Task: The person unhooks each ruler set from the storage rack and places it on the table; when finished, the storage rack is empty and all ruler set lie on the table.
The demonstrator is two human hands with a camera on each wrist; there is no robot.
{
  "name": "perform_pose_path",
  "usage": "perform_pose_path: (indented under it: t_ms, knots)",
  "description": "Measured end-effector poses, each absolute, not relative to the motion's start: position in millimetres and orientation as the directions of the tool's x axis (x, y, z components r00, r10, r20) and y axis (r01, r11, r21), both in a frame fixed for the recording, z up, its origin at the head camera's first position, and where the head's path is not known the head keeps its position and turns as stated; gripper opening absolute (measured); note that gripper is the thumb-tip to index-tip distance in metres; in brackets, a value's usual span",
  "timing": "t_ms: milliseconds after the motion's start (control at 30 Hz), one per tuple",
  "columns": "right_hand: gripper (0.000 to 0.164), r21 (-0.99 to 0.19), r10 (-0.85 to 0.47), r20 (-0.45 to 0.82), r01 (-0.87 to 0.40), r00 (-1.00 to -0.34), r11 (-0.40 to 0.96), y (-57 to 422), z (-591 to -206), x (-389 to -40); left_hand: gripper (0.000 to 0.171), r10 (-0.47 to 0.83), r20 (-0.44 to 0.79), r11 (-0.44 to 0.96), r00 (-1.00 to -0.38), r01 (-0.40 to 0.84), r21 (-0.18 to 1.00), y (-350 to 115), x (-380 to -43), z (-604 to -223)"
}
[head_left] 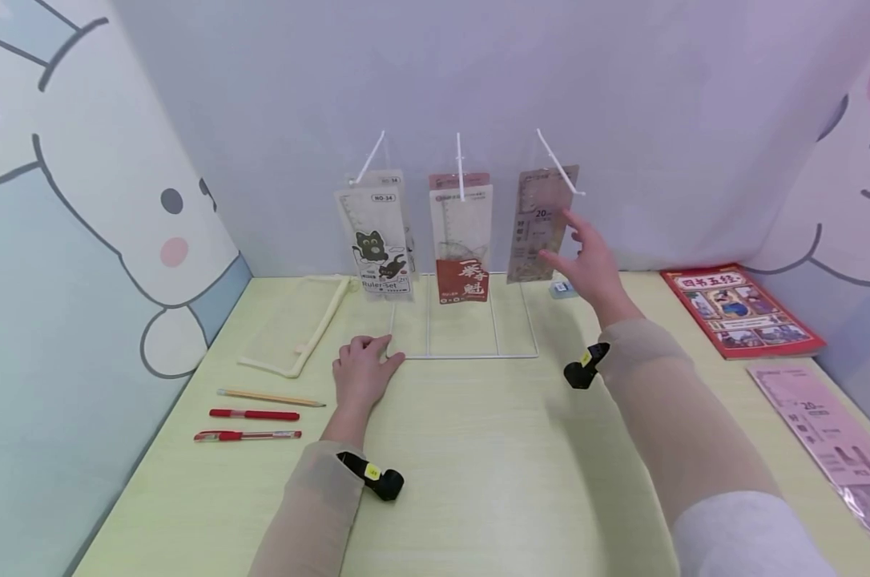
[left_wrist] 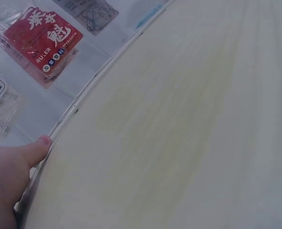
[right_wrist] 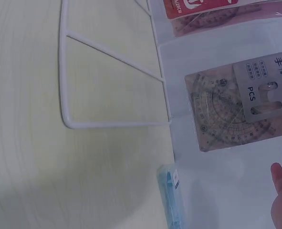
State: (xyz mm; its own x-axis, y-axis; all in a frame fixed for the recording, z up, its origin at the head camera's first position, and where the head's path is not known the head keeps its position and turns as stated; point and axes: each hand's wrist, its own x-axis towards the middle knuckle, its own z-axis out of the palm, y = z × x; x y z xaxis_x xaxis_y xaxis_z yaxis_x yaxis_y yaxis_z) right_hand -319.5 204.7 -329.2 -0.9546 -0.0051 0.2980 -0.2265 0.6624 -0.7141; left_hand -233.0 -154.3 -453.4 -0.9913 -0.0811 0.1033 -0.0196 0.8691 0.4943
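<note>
A white wire display rack (head_left: 498,356) has three hooks with packaged ruler sets hanging from them. My left hand (head_left: 363,370) holds the rack's front left corner, its thumb (left_wrist: 41,143) along the wire. My right hand (head_left: 592,260) is raised at the right hook, thumb and fingers spread beside a greyish-pink ruler set (head_left: 539,228). In the right wrist view, the fingertips (right_wrist: 280,176) appear just off this packet's edge. A red-and-white ruler set (head_left: 461,252) hangs in the middle, and a white ruler set with black cats (head_left: 379,248) hangs at the left.
On the left lie a cream-edged mesh pouch (head_left: 291,324), a pencil (head_left: 272,397), a red pen (head_left: 255,414) and a clear-barrelled red pen (head_left: 247,436). A small blue item (head_left: 561,290) sits behind my right hand. Rightward are a red book (head_left: 741,311) and a pink ruler packet (head_left: 817,417).
</note>
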Motion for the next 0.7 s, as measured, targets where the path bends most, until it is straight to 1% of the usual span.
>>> perform_pose_path:
  t_ms: [100, 200, 333, 400, 500, 700]
  knots:
    - [0.078, -0.749, 0.027, 0.314, -0.23, -0.949, 0.622, 200.8, -328.6, -319.6, 0.052, -0.081, 0.107, 0.87, -0.991, -0.018, 0.493, -153.7, -233.4, -453.3]
    - [0.074, -0.803, 0.07, 0.323, -0.234, -0.944, 0.548, 196.3, -329.0, -317.6, 0.052, -0.083, 0.105, 0.871, -0.991, -0.021, 0.491, -153.3, -233.2, -452.1]
    - [0.069, -0.882, 0.125, 0.293, -0.218, -0.948, 0.418, 191.2, -329.1, -310.7, 0.051, -0.084, 0.102, 0.874, -0.991, -0.024, 0.486, -152.6, -232.3, -450.7]
    - [0.067, -0.903, 0.146, 0.277, -0.205, -0.95, 0.378, 189.8, -329.3, -307.4, 0.051, -0.083, 0.101, 0.874, -0.991, -0.024, 0.485, -152.5, -232.3, -450.3]
    - [0.068, -0.912, 0.172, 0.273, -0.198, -0.946, 0.359, 188.7, -330.0, -303.3, 0.051, -0.084, 0.097, 0.874, -0.992, -0.026, 0.486, -152.5, -232.1, -450.2]
    - [0.068, -0.904, 0.215, 0.299, -0.204, -0.93, 0.376, 189.1, -330.8, -297.8, 0.052, -0.087, 0.098, 0.873, -0.991, -0.028, 0.487, -152.5, -231.3, -449.4]
